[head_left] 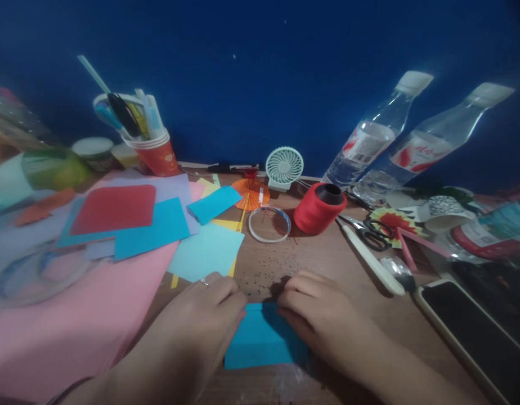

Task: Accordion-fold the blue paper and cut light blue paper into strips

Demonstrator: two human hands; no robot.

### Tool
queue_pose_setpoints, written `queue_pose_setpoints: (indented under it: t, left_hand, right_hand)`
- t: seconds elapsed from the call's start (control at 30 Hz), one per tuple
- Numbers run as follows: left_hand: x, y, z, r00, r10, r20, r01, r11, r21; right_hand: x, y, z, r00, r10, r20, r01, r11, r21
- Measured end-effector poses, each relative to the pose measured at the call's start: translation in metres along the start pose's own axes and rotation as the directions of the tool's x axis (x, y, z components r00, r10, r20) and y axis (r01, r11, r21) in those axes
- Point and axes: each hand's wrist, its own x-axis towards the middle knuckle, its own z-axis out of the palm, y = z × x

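1. Near middle: blue paper [264, 344] lies on the table [386, 326], creased across.
2. The left hand [209, 315] and right hand [314, 309] seem to pinch its far corners; fingertips are partly hidden.
3. Near right: phone [466, 329].
4. Beyond the hands, left to right: pale sheet [205, 253], ring [270, 241], red spool [315, 211], scissors [363, 226].
5. Far: cup [157, 157] left, fan [284, 167] middle, two bottles [370, 140] right.

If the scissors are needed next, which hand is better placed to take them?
Probably the right hand: the scissors lie on its side; the left hand is farther. Both touch the blue paper.
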Motion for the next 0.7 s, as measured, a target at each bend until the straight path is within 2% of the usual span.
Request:
queue_pose_setpoints:
  t: [0.13, 0.37, 0.43, 0.57, 0.7]
  left_hand:
    - [0.002, 0.003, -0.007, 0.990, -0.096, 0.102, 0.098, 0.995, -0.014]
    - [0.011, 0.003, -0.007, 0.961, -0.182, 0.208, 0.190, 0.982, -0.020]
    - [0.010, 0.001, -0.005, 0.971, -0.137, 0.194, 0.142, 0.990, -0.013]
    - [0.006, -0.003, -0.001, 0.997, -0.020, 0.077, 0.022, 1.000, -0.017]
    - [0.005, -0.004, 0.002, 1.000, -0.001, 0.006, 0.001, 1.000, -0.023]
  right_hand:
    - [0.001, -0.001, 0.002, 1.000, 0.018, -0.009, -0.017, 0.996, 0.085]
    - [0.002, -0.002, 0.004, 1.000, 0.006, -0.024, -0.006, 1.000, 0.029]
    - [0.003, -0.002, 0.005, 1.000, 0.000, -0.031, 0.001, 0.999, 0.032]
    - [0.003, -0.001, 0.006, 0.999, -0.018, -0.049, 0.020, 0.999, 0.050]
    - [0.002, -0.001, 0.004, 1.000, 0.004, -0.029, -0.002, 0.998, 0.064]
